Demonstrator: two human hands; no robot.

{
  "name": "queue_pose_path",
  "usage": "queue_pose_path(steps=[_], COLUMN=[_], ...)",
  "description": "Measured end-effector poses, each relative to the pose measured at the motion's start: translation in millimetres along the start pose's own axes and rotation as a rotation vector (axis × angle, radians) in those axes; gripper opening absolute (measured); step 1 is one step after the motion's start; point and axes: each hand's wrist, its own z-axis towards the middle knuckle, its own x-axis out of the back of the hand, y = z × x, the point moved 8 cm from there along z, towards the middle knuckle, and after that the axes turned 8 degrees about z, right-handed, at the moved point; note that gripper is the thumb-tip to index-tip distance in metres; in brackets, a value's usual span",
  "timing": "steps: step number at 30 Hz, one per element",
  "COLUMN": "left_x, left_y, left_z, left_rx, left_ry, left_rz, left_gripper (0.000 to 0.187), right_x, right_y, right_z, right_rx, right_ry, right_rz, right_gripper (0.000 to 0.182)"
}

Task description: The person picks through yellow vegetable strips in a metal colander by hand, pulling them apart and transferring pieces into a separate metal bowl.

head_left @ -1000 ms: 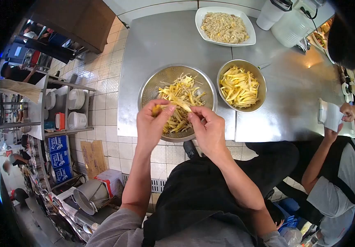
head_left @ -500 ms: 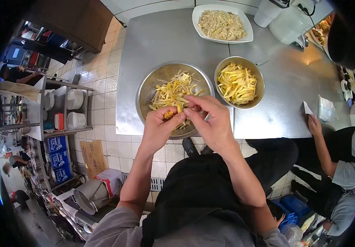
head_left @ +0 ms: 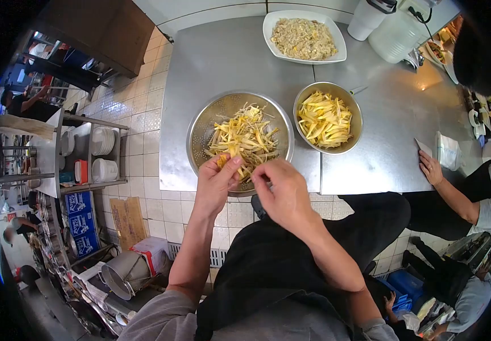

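Note:
My left hand [head_left: 214, 184] is closed in a pinch on a yellow flower bud [head_left: 234, 151] above the near side of the perforated metal colander [head_left: 201, 126]. In the colander lies a loose heap of slender yellow buds mixed with pale, brownish stem-like strands [head_left: 251, 128]. My right hand [head_left: 285, 190] is just right of the left, apart from it, over the colander's near rim. Its thumb and forefinger are drawn together; what they hold, if anything, is too small to make out. To the right, a steel bowl [head_left: 358, 116] holds cleaner yellow buds [head_left: 325, 119].
A white dish [head_left: 268, 35] of fried rice stands at the back of the steel table [head_left: 228, 57]. Behind on the right are a white cup [head_left: 366, 20] and a clear plastic container [head_left: 394, 41]. Another person's hand [head_left: 431, 168] rests near a plastic packet [head_left: 449, 150].
My right hand has pulled away from the left and come down toward me. The left hand still pinches the yellow bud. The other person's hand has shifted slightly.

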Motion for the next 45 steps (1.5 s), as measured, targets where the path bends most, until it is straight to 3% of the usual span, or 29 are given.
queue_pose_path(steps=[8, 10, 16, 19, 21, 22, 24, 28, 33, 40, 42, 45], left_x=[33.9, 36.4, 41.9, 37.0, 25.9, 20.5, 10.1, 7.2, 10.0, -2.8, -11.6, -25.6], left_y=[17.1, 18.5, 14.6, 15.9, 34.5, 35.5, 43.0, 41.7, 45.1, 46.8, 25.2, 22.1], left_z=[10.2, 17.3, 43.4, 51.6, 49.2, 49.1, 46.4, 43.9, 31.5, 13.8, 15.3, 9.5], left_rx=[-0.088, -0.059, -0.072, -0.097, -0.29, -0.291, -0.297, -0.323, -0.297, -0.209, -0.053, -0.121], left_ry=[0.223, 0.203, 0.083, 0.167, 0.3, 0.301, 0.383, 0.373, 0.275, 0.19, 0.021, 0.03], left_rz=[-0.131, -0.175, -0.106, 0.156, 0.749, 0.75, 1.137, 1.024, 0.489, 0.235, 0.096, 0.133], left_gripper=[0.013, 0.011, 0.018, 0.02, 0.025, 0.025, 0.028, 0.03, 0.02, 0.016, 0.017, 0.02], right_x=[-17.4, -11.8, -13.2, -10.8, -9.0, -7.8, -4.9, 2.8, 10.6, 4.6, 0.3, -1.4], right_y=[-2.5, 3.1, 17.5, 17.1, 19.7, 21.4, 22.3, 23.9, 13.9, 17.8, 23.4, 22.0], right_z=[-13.9, -8.3, -0.5, -0.1, 2.8, 5.1, 7.8, 10.5, 20.3, 17.8, 13.2, 7.4], right_rx=[0.117, 0.15, 0.155, 0.189, 0.164, 0.142, 0.136, 0.143, 0.166, 0.144, 0.104, 0.064], right_ry=[-0.058, 0.01, -0.004, 0.066, 0.071, 0.075, 0.087, 0.126, 0.18, 0.158, 0.145, 0.068], right_rz=[-0.146, -0.349, -0.466, -0.418, -0.403, -0.389, -0.393, -0.4, -0.414, -0.311, -0.24, -0.19], right_gripper=[0.01, 0.01, 0.016, 0.017, 0.019, 0.02, 0.019, 0.017, 0.016, 0.008, 0.009, 0.011])
